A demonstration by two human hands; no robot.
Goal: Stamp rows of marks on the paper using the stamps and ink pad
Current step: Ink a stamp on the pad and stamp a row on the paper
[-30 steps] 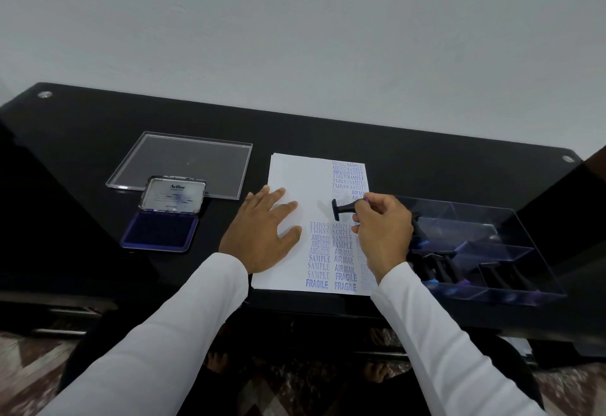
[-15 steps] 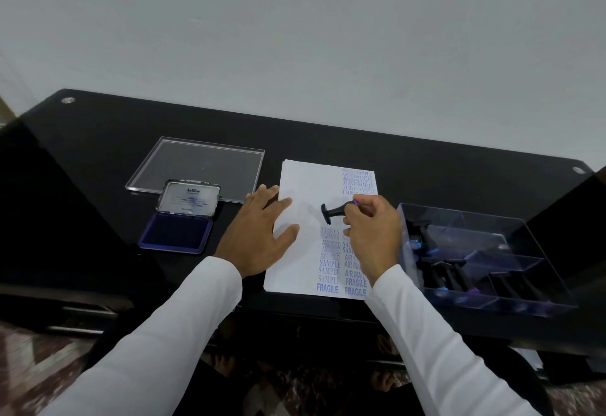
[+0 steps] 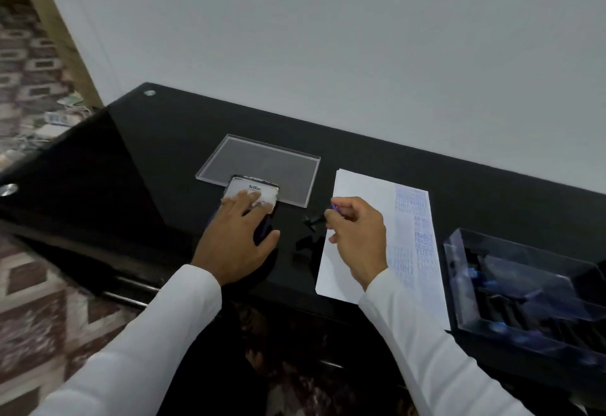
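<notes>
Black glossy surface [image 3: 164, 153] against a pale wall; patterned floor visible at left. Nearest: two white sleeves. Left hand [image 3: 237, 238] lies over the ink pad [image 3: 252, 199], fingers spread and flat, covering most of the pad and touching the lower edge of its raised lid. Right hand [image 3: 359, 235] hovers over the left edge of the paper [image 3: 357, 192], fingers curled and pinching the dark stamp [image 3: 316, 220], whose head points left and sits above bare surface between paper and pad. Paper carries columns of blue marks down its right side. Clear tray [image 3: 459, 251] with spare stamps stands just right of the paper; a clear lid [image 3: 262, 156] lies flat behind the pad. Judgement: re-inking step. To do well: steady the pad by its edge, clear the left fingers off the ink face, bring the stamp down level, press evenly, lift straight. Versus a second ago: left hand has left the paper and gone to the pad; right hand has carried the stamp off the printed columns toward the pad; camera has swung left.
</notes>
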